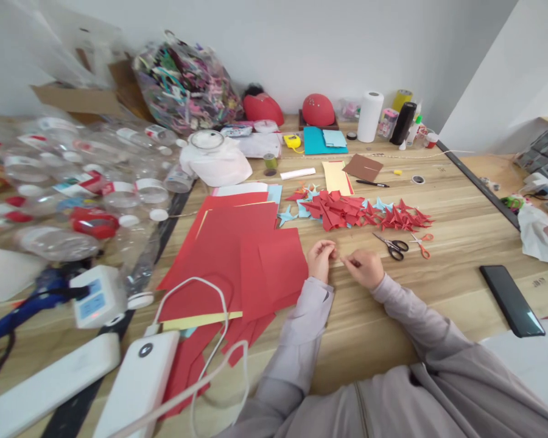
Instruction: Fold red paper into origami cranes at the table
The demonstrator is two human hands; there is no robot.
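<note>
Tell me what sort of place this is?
Probably a craft workspace: red paper sheets, folded paper shapes and two pairs of scissors lie on a wooden table.

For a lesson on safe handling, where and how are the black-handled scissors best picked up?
Probably grip the black-handled scissors by their finger loops, coming from the near side: the loops lie toward that side, while the blades point away, toward the red folded paper.

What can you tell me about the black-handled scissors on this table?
The scissors have two black handle loops and thin, metallic-looking blades, too small to judge how far open. They lie flat on the wood-grained table, blades pointing away and left toward the red folded paper; nothing else seems to touch them.
</note>
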